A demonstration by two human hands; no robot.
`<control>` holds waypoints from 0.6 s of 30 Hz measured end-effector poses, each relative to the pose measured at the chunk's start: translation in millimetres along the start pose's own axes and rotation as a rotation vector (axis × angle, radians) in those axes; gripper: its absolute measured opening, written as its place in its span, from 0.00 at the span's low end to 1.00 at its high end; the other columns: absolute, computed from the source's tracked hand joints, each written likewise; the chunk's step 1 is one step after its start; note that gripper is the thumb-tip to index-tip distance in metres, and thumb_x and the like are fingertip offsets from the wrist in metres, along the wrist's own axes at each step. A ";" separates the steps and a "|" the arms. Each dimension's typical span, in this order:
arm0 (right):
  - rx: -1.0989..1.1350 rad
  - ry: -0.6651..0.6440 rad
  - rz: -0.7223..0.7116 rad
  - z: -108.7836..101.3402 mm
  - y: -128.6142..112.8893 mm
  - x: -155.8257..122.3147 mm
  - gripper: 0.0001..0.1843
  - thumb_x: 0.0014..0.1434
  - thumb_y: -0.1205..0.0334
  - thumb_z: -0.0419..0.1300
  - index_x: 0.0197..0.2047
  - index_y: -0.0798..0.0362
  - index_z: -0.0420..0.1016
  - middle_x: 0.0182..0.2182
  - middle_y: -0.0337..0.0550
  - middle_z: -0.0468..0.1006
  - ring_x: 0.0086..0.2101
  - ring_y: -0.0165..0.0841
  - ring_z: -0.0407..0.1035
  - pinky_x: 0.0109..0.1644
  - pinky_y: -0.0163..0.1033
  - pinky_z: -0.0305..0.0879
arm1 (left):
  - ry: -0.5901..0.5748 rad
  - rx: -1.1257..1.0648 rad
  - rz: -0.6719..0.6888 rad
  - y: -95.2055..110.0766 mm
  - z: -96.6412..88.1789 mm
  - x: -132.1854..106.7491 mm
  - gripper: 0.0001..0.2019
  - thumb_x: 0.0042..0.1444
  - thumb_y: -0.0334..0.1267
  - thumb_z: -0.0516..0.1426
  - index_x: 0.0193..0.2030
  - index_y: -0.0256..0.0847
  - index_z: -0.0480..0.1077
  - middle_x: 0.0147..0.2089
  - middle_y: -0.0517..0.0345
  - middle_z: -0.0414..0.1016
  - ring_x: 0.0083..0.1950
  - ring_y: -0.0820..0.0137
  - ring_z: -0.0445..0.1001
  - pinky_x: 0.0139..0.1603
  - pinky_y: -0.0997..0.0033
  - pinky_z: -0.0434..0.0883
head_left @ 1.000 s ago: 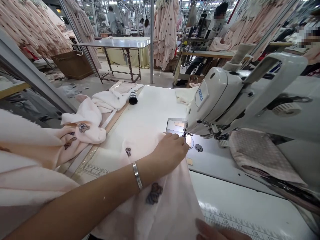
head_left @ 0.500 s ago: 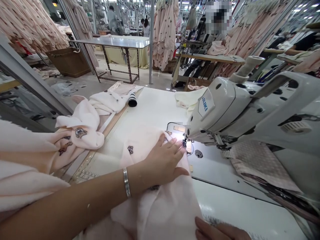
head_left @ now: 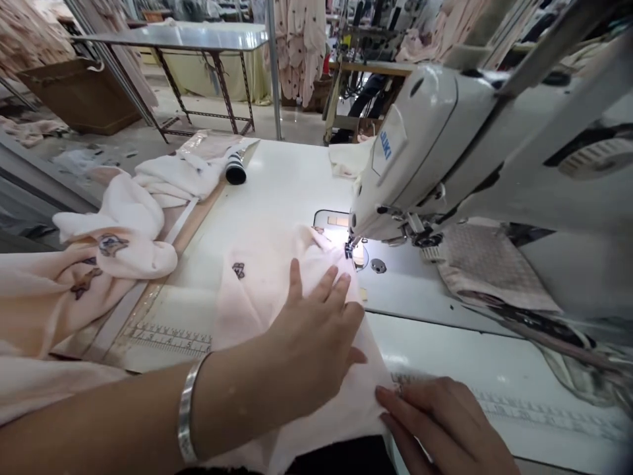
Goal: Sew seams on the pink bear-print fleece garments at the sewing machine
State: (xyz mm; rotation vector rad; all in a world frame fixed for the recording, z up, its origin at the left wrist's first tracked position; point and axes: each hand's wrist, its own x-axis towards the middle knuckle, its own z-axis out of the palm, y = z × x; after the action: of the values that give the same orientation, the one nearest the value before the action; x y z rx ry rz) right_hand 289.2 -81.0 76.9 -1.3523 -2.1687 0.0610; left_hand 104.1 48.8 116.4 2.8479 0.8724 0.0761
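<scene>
Fabric, pale pink with a small printed motif, lies on the white tabletop, its far end by the lit presser foot of the sewing machine. From my remote feed I get both hands. Left hand: open, fingers spread over the fabric, fingertips short of the presser foot, silver bracelet at the wrist. Right hand: fingertips at the fabric's right edge, near me; can't tell whether they pinch it or just touch.

Ruler marks show left of the fabric, more run off to the right past the right hand. I log a bunched pink cloth along the left edge, a striped cone lying near the far left corner, a cream cloth behind the machine head, and a dotted pink cloth below the machine arm. Background: brown box, metal-legged table, hanging pink garments.
</scene>
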 end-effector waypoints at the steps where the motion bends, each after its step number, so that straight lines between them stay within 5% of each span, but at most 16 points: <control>1: 0.014 -0.002 -0.008 -1.4 -1.0 0.4 0.11 0.58 0.74 0.57 0.44 0.60 0.74 0.31 0.45 0.70 0.32 0.30 0.63 0.34 0.38 0.61 | -0.007 0.002 -0.005 3.6 1.8 -5.8 0.20 0.63 0.46 0.47 0.55 0.34 0.61 0.68 0.36 0.48 0.70 0.47 0.42 0.58 0.21 0.39; 7: 0.043 -0.025 -0.043 -6.9 -2.7 -4.7 0.12 0.56 0.78 0.57 0.43 0.60 0.74 0.28 0.43 0.68 0.31 0.30 0.59 0.34 0.39 0.58 | -0.024 -0.008 -0.008 2.3 11.9 -17.3 0.21 0.65 0.47 0.44 0.58 0.36 0.59 0.70 0.40 0.44 0.71 0.49 0.39 0.57 0.20 0.42; 12: 0.049 0.010 -0.031 -6.3 -2.9 -1.7 0.08 0.55 0.77 0.58 0.37 0.58 0.73 0.43 0.49 0.73 0.40 0.35 0.64 0.43 0.42 0.62 | -0.025 -0.021 -0.004 -0.2 10.4 -15.3 0.22 0.65 0.47 0.44 0.59 0.37 0.58 0.70 0.41 0.44 0.70 0.49 0.40 0.58 0.22 0.43; 15: 0.015 -0.044 -0.046 -7.0 0.5 1.2 0.13 0.56 0.75 0.57 0.45 0.57 0.72 0.48 0.48 0.73 0.42 0.36 0.65 0.44 0.44 0.61 | -0.007 -0.035 -0.001 0.1 11.2 -15.9 0.22 0.64 0.48 0.44 0.58 0.37 0.59 0.70 0.41 0.45 0.70 0.49 0.41 0.59 0.23 0.44; 18: -0.010 -0.107 -0.054 -8.4 4.7 2.7 0.17 0.58 0.73 0.57 0.51 0.56 0.70 0.40 0.47 0.73 0.37 0.34 0.64 0.39 0.43 0.61 | 0.000 -0.041 0.005 -0.3 12.7 -16.8 0.22 0.64 0.48 0.44 0.58 0.36 0.59 0.70 0.40 0.45 0.70 0.49 0.41 0.59 0.23 0.44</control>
State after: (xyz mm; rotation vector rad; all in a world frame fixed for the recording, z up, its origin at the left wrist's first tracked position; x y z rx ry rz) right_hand 296.3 -78.6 83.6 -1.3225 -2.2962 0.1036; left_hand 91.2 37.8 103.8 2.8126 0.8531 0.0934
